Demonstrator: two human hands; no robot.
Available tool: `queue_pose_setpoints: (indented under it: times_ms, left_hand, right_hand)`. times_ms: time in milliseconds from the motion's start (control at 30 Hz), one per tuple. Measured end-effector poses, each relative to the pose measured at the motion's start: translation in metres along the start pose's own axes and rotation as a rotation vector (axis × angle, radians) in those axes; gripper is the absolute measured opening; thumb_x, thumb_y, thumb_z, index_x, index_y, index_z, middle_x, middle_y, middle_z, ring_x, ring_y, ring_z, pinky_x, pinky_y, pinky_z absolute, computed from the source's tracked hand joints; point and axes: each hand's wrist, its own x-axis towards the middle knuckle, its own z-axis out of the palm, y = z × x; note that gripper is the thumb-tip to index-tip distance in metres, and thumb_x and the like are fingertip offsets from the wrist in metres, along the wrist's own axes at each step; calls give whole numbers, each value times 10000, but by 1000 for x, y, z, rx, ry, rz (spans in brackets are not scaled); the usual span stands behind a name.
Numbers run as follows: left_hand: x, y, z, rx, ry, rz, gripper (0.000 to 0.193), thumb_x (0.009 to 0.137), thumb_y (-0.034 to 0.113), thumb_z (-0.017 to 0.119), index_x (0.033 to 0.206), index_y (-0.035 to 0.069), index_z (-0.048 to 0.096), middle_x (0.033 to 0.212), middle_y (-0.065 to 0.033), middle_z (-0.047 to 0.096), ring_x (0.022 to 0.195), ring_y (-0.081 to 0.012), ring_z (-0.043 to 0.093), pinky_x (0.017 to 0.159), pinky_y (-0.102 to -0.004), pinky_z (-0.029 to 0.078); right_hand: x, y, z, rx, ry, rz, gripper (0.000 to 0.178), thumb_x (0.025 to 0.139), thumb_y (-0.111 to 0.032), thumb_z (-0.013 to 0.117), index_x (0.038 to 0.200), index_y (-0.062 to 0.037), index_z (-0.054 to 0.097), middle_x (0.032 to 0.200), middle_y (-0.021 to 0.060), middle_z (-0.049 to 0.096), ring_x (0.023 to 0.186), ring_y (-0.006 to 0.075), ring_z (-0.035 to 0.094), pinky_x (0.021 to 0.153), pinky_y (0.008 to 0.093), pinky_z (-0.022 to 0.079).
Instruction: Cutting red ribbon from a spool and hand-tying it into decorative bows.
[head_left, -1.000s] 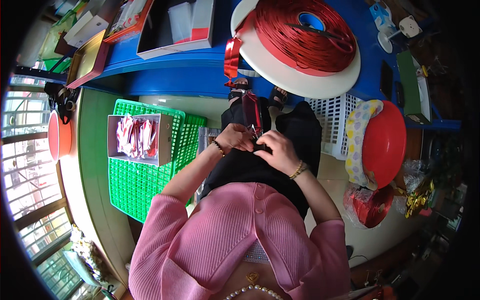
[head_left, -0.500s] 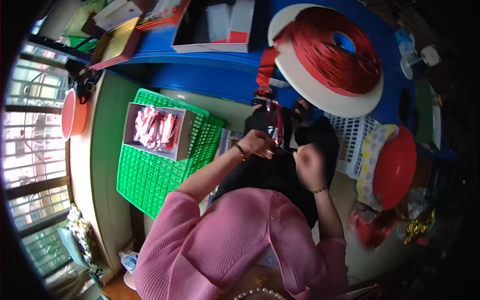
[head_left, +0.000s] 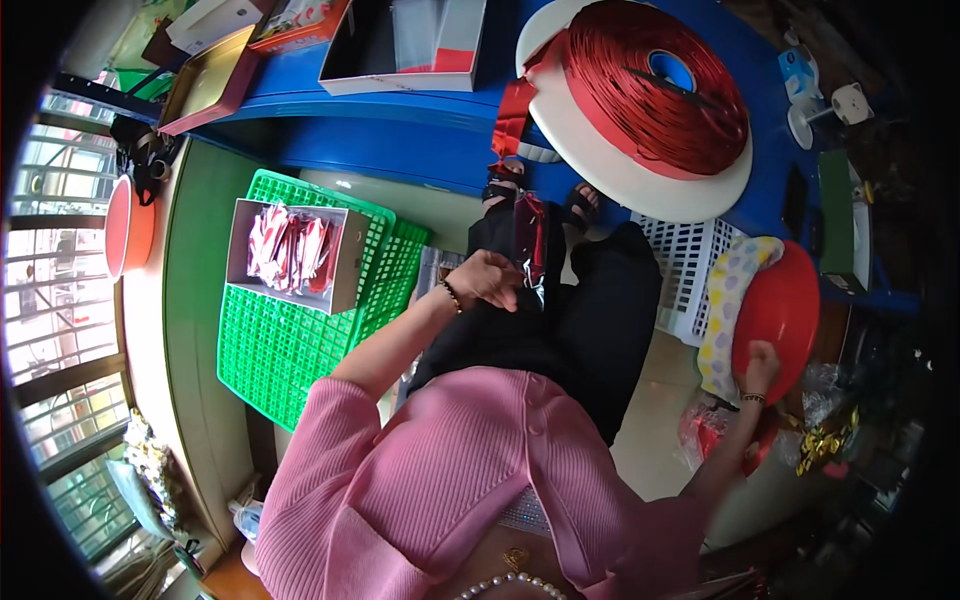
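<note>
My left hand (head_left: 484, 280) is over my lap with its fingers pinched together. They are at the lower end of a shiny red ribbon strip (head_left: 530, 232), where a clear, silvery tip (head_left: 534, 288) catches the light. Out to the right is my right hand (head_left: 762, 368), its fingers curled, over the edge of a round red basin-like thing (head_left: 785, 310); what those fingers hold, if anything, is hidden. Ahead, a big roll of red ribbon (head_left: 640, 110) lies on a white round disc (head_left: 700, 195). A loose length of red ribbon (head_left: 512, 120) hangs from the roll over the table's edge.
To the left, an open box of red-and-white packets (head_left: 292, 248) rests on green plastic crates (head_left: 265, 350). Open boxes (head_left: 400, 85) stand on the blue table (head_left: 400, 150). A white perforated basket (head_left: 690, 265) and a dotted cloth (head_left: 722, 320) are at the right, above plastic bags (head_left: 700, 430).
My right hand has left my lap and swung out right to the red round thing. The left hand stays over my lap, still pinched. The whole view has shifted slightly.
</note>
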Motion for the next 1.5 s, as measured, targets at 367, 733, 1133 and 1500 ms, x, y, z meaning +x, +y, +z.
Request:
queue_pose_setpoints:
  times_ms: [367, 733, 1133, 1500]
  left_hand:
    - [-11, 12, 0, 353, 141, 48, 227, 689, 168, 659, 815, -20, 674, 625, -53, 550, 532, -155, 548, 471, -284, 519]
    - [6, 7, -21, 291, -11, -61, 220, 650, 234, 679, 712, 23, 663, 554, -13, 508, 494, -147, 495, 493, -334, 522]
    - [-44, -10, 4, 1392, 373, 859, 376, 651, 28, 582, 1025, 42, 546, 1150, -126, 515, 1077, -291, 488, 875, -396, 395]
    - [-23, -51, 2, 872, 433, 1117, 294, 645, 40, 691, 927, 66, 614, 943, -68, 583, 968, -248, 536, 860, -380, 384]
  right_hand:
    - [-10, -130, 5, -620, 338, -438, 271, 779, -51, 563, 1049, -38, 578, 1065, 168, 588, 993, 348, 549, 853, 409, 444]
    - [-102, -291, 243, 66, -273, -1148, 271, 734, -70, 593, 1002, -101, 611, 1080, 24, 549, 984, 188, 520, 861, 356, 372]
    - [-103, -282, 256, 189, -269, -1075, 170, 690, -59, 633, 857, -88, 653, 969, 15, 594, 913, 182, 561, 759, 314, 447]
    - [-107, -271, 270, 629, -672, -364, 83, 781, -76, 655, 849, -28, 662, 749, 50, 626, 626, 113, 570, 563, 249, 444]
